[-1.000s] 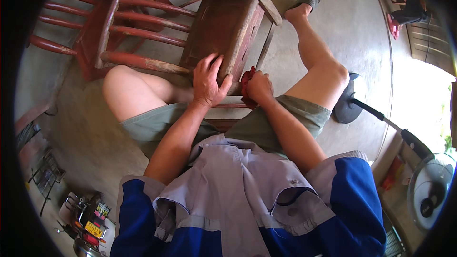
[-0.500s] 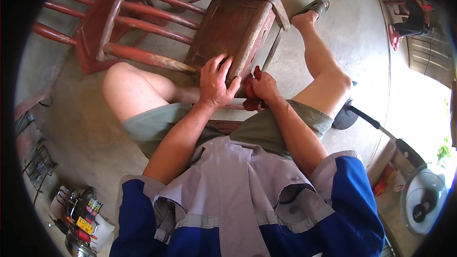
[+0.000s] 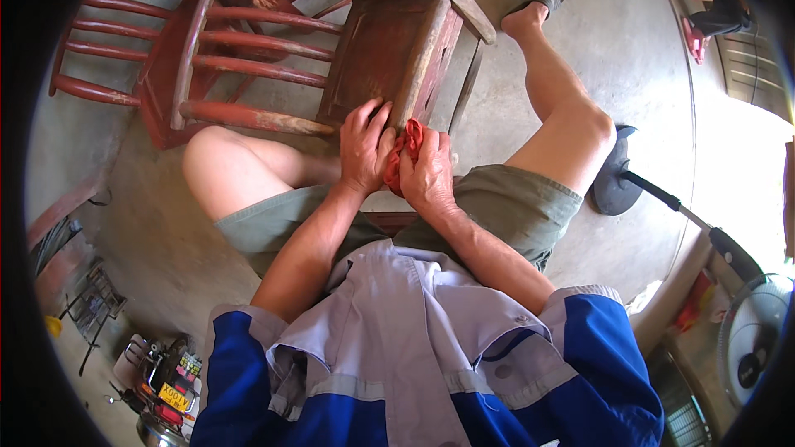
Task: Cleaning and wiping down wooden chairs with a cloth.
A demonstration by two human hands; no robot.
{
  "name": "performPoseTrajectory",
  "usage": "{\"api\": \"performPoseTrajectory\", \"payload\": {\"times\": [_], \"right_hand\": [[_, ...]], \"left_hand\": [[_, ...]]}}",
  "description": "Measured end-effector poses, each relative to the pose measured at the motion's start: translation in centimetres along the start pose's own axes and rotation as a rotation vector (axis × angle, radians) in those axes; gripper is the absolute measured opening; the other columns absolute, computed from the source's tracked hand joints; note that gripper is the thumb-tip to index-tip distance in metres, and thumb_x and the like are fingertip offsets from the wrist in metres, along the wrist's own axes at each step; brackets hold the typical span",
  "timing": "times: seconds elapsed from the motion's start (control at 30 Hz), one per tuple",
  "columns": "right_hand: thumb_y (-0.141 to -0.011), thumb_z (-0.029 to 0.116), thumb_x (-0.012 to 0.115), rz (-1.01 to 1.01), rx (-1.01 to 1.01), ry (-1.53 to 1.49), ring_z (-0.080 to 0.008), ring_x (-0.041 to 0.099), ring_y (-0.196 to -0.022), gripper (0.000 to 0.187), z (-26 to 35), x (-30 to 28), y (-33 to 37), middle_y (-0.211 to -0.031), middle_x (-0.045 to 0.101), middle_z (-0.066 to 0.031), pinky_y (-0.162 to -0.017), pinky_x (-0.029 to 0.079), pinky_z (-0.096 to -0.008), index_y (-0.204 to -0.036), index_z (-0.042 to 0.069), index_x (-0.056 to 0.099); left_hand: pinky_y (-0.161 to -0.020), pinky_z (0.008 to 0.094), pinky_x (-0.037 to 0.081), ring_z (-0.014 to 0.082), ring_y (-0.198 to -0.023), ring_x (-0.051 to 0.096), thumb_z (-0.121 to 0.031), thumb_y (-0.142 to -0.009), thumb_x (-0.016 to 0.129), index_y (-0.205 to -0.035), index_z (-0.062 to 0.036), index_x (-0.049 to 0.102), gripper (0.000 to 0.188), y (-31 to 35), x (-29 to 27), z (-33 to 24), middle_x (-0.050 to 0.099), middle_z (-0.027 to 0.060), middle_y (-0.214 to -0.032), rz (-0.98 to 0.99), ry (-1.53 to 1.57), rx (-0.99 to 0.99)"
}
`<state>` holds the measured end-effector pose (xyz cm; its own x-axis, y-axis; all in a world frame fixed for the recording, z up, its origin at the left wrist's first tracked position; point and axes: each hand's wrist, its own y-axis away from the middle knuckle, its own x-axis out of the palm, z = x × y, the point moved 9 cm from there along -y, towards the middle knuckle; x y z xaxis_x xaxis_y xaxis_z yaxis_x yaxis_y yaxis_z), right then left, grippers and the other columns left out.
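Note:
A worn red-brown wooden chair [image 3: 377,50] lies tipped in front of me, its panelled seat close to my hands and its spindles running off to the left. My left hand [image 3: 363,149] rests on the near end of the seat, fingers spread over its surface and edge. In my right hand [image 3: 429,172] is a bunched red cloth [image 3: 402,157], pressed at the seat's near corner right beside the left hand. Part of the cloth is hidden by the right fingers.
More red chairs [image 3: 166,74] lie at the upper left. A standing fan [image 3: 754,335] is at the lower right, its round black base [image 3: 617,174] past my right knee. A motorbike [image 3: 161,385] is at the lower left. Someone's dark-clothed leg [image 3: 720,18] shows at the upper right.
My right hand has moved left and slightly up with the red cloth, from the seat's side to its near corner. My left hand has shifted slightly left.

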<state>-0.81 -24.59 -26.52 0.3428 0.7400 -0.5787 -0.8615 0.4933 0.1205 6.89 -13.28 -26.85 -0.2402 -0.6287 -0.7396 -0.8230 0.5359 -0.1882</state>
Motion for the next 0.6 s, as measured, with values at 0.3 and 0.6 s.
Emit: {"api": "performPoseTrajectory", "payload": {"times": [0.3, 0.6], "right_hand": [[-0.089, 0.007, 0.067, -0.446, -0.174, 0.053, -0.0503, 0.052, -0.100, 0.030, -2.7, -3.0, -14.5, -0.109, 0.052, -0.0302, -0.087, 0.046, -0.0537, -0.113, -0.002, 0.052], [-0.087, 0.009, 0.067, -0.504, -0.124, 0.078, -0.0491, 0.052, -0.105, 0.031, -4.9, -4.4, -19.7, -0.113, 0.052, -0.0297, -0.092, 0.044, -0.0556, -0.110, -0.004, 0.051]], "left_hand": [[-0.104, 0.0473, 0.041, 0.0373, -0.122, 0.052, -0.022, -0.087, 0.064, -0.131, -0.0009, 0.061, 0.049, -0.7, -0.2, -1.0, 0.054, 0.0170, -0.135, 0.017, -0.025, 0.022], [-0.103, 0.0476, 0.041, 0.0372, -0.122, 0.052, -0.027, -0.083, 0.069, -0.131, -0.0014, 0.062, 0.055, -0.7, 0.0, -1.1, 0.053, 0.0171, -0.136, 0.015, 0.000, 0.028]]}}
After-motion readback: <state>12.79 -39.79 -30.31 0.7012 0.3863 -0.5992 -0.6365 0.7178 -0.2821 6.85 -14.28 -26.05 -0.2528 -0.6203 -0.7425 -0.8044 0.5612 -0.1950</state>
